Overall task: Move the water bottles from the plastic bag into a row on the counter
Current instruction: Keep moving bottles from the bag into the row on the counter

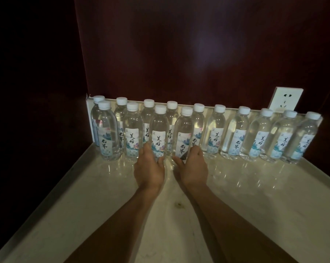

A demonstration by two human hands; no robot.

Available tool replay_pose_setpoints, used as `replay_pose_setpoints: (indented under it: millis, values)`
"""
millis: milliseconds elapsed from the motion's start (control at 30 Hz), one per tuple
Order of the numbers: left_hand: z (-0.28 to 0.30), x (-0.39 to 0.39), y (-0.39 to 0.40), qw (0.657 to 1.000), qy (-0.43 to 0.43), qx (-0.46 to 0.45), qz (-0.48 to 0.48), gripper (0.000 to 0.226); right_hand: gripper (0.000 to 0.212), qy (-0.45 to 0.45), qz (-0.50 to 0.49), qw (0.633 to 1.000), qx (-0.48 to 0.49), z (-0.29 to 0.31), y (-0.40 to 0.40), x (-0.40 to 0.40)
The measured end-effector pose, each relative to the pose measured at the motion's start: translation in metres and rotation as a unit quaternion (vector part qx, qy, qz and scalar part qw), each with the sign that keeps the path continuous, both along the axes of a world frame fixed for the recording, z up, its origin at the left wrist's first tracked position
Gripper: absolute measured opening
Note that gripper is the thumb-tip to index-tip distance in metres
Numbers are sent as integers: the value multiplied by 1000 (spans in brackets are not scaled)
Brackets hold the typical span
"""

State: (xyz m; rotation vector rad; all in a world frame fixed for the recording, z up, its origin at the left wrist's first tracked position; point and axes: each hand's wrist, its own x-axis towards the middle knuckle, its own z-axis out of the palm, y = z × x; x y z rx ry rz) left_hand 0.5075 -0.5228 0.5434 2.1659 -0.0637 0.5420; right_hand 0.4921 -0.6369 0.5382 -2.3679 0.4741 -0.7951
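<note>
1. Clear plastic water bottles (236, 133) with white screw caps and pale labels bearing black brush characters stand upright on the marble counter (84, 196), lined along its back edge.
2. At the left end the bottles stand two deep: four form a front row, the others sit behind against the low white backsplash.
3. The left hand (149, 168) curls around the lower part of the third front bottle (159, 133), thumb and fingers on either side of it.
4. The right hand (192, 168) grips the base of the fourth front bottle (183, 135) in the same way.
5. A white wall socket (285, 100) sits on the dark red wall (179, 54) behind the right-hand bottles.
</note>
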Motion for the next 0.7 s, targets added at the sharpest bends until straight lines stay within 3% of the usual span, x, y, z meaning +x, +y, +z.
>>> replay_pose_setpoints:
  millis: [700]
  values:
    - [4,-4,1,1000,21,1,1,61,40,-4,12,1000,0,-2,-1,-1]
